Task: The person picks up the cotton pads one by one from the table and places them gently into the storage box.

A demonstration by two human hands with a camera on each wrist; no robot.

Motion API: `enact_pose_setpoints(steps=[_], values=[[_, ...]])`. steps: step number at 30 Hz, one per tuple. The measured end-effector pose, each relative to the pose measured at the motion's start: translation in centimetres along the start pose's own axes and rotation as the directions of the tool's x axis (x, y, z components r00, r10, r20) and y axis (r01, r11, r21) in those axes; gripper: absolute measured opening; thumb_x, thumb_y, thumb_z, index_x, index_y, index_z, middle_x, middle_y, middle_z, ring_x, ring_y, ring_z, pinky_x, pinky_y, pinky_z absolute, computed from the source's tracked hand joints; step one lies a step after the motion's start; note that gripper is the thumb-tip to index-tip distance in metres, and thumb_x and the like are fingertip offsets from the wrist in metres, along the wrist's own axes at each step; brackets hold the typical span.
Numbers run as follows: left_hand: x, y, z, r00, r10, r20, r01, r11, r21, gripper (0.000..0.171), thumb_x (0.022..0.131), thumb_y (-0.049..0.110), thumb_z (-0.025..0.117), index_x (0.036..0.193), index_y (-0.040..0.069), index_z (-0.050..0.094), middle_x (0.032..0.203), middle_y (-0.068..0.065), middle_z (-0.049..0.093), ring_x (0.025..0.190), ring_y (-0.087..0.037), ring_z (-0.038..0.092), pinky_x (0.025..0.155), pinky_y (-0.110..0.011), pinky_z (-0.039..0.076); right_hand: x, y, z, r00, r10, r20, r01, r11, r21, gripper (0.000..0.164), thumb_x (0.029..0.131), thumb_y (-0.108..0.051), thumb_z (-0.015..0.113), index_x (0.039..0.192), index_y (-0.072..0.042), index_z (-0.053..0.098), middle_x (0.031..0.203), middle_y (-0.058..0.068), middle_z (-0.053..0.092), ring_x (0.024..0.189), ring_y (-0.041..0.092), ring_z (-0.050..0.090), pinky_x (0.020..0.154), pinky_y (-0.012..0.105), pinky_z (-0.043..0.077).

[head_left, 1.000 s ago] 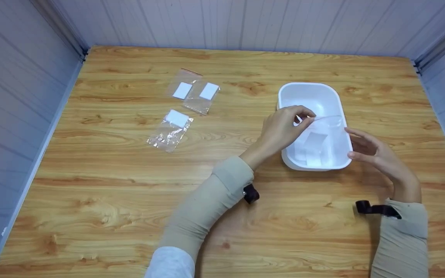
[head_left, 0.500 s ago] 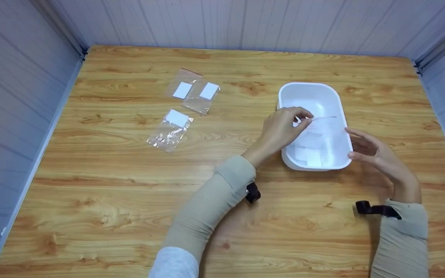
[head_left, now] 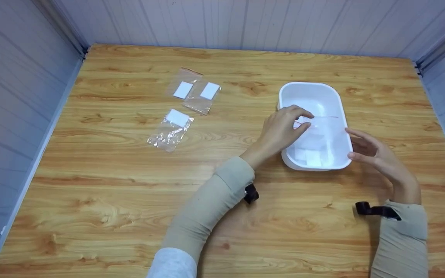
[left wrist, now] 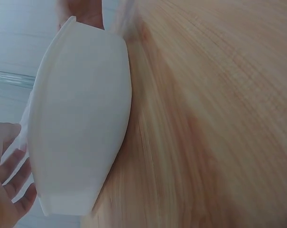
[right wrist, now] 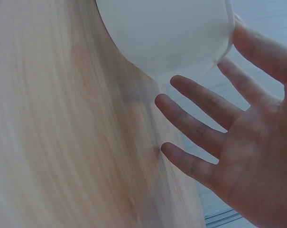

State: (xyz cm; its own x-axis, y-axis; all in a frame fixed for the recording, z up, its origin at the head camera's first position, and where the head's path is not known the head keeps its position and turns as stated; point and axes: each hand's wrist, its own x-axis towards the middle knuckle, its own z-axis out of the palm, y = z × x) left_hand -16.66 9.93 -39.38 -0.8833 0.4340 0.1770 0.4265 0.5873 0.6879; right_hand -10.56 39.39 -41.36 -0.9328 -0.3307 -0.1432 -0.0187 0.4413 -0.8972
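A white plastic tub (head_left: 334, 102) stands on the table at the right. Over its left rim reaches my left hand (head_left: 282, 125), thumb and forefinger spread apart with a gap between them. Just beyond those fingertips, inside the tub, lies a clear zip bag (head_left: 327, 117) with a thin reddish seal line. A white card (head_left: 314, 158) shows through clear plastic at the tub's near end. My right hand (head_left: 381, 154) touches the tub's right rim with thumb and forefinger. In the right wrist view, the other fingers (right wrist: 195, 128) extend loosely, away from the tub.
Left of centre on the wooden table (head_left: 129, 216) lie three clear bags with white cards: one at upper left (head_left: 182, 90), a neighbouring bag (head_left: 209, 91) partly overlapping it, and a nearer crinkled bag (head_left: 170, 133). Pale panels (head_left: 242, 23) wall the table's back and sides.
My left thumb and forefinger have parted and let go of the clear zip bag, which has sunk into the tub. The right hand keeps its place on the rim.
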Motion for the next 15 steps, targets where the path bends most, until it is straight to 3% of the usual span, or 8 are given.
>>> enact_pose_setpoints(steps=[8, 15], values=[[-0.6, 0.3, -1.0, 1.0, 0.021, -0.006, -0.021, 1.0, 0.002, 0.023, 0.098, 0.028, 0.065, 0.12, 0.024, 0.07, 0.124, 0.011, 0.064, 0.116, -0.006, 0.056, 0.085, -0.021, 0.046, 0.0, 0.0, 0.1, 1.0, 0.001, -0.004, -0.001, 1.0, -0.003, 0.064, 0.096, -0.003, 0.063, 0.154, -0.013, 0.036, 0.145, 0.011, 0.048, 0.122, 0.003, 0.051, 0.091, 0.018, 0.048], [-1.3, 0.4, -2.0, 0.999, 0.049, -0.005, -0.049, 0.999, 0.007, 0.023, 0.098, 0.028, 0.065, 0.12, 0.023, 0.07, 0.12, 0.01, 0.066, 0.113, -0.007, 0.058, 0.085, -0.019, 0.046, 0.0, 0.0, 0.1, 1.0, 0.002, -0.005, -0.002, 1.0, 0.013, 0.064, 0.096, -0.003, 0.063, 0.154, -0.013, 0.037, 0.144, 0.008, 0.048, 0.121, 0.004, 0.051, 0.091, 0.018, 0.048]])
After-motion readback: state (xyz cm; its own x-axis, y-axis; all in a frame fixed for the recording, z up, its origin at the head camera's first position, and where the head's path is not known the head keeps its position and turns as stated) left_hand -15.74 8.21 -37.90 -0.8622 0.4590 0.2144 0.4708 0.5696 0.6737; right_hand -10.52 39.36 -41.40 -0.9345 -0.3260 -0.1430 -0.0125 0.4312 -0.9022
